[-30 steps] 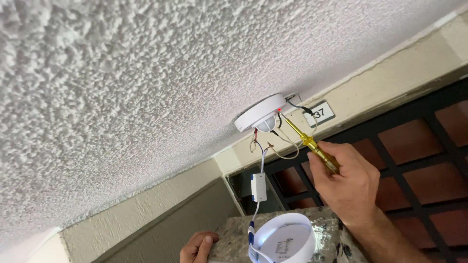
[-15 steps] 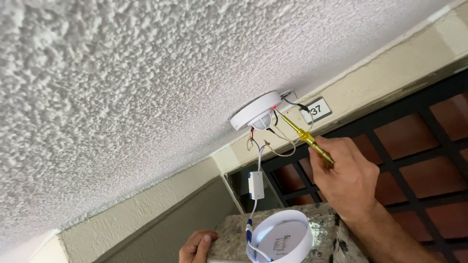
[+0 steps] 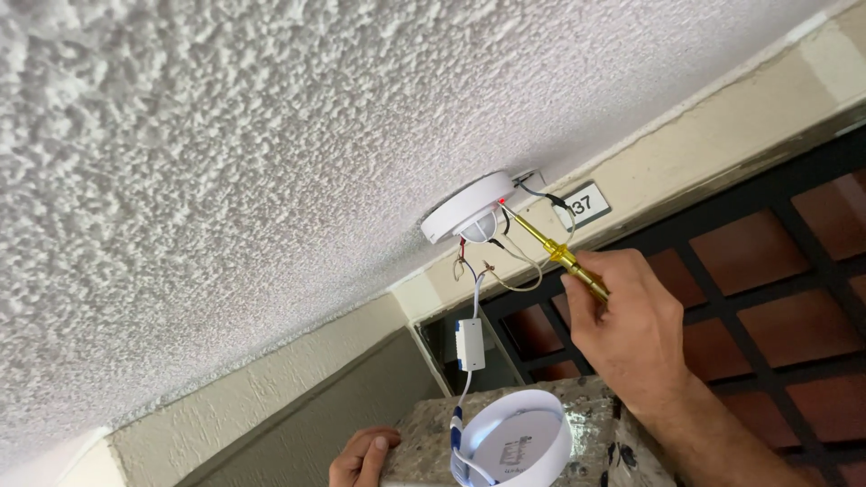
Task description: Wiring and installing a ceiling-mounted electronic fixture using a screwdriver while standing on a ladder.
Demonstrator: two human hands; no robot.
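Right hand (image 3: pixel 631 325) pinches the yellow screwdriver (image 3: pixel 552 252); its tip stays in the white base (image 3: pixel 469 207) on the ceiling (image 3: pixel 225 162). Since a second ago almost nothing has shifted, so work at the base goes on. Left hand (image 3: pixel 363 455) curls over the block's (image 3: pixel 532 433) corner, beside the lamp (image 3: pixel 519 442) hanging on wires (image 3: pixel 469 289).

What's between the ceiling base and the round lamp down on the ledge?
Head view: loose wires hang from the white ceiling base, then a small white driver box dangles on a thin cable above the round white lamp.
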